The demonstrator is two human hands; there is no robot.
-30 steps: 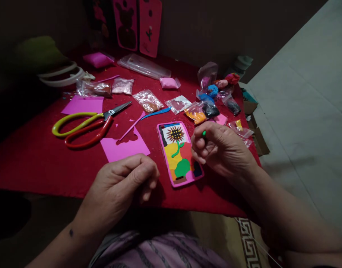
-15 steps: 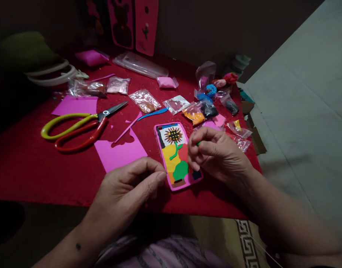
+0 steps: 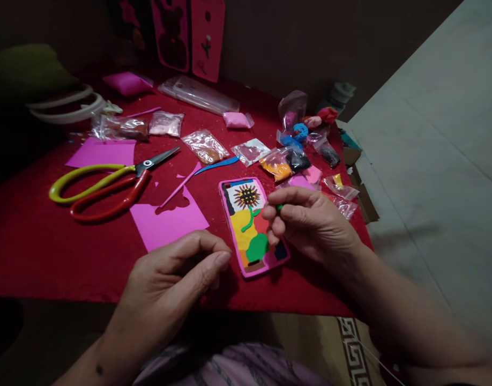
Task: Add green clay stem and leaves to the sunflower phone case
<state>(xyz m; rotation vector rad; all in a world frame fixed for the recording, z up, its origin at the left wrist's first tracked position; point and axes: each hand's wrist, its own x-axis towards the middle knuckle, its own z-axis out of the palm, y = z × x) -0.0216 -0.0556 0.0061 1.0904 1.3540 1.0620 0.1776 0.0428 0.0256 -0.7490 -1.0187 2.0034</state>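
A pink phone case lies on the red table, decorated with a clay sunflower and coloured patches. My right hand hovers at the case's right edge, fingers pinched on a small green clay piece. My left hand rests near the table's front edge, left of the case, fingers curled with thumb and forefinger close together; nothing shows between them.
Scissors with yellow and red handles lie at left beside pink paper sheets. A pink stick and blue tool lie behind the case. Several clay bags crowd the back right. Two pink cases lean on the wall.
My right hand has moved left and down toward the case with the green clay. My left hand's fingers have loosened slightly. The view shifted a little.
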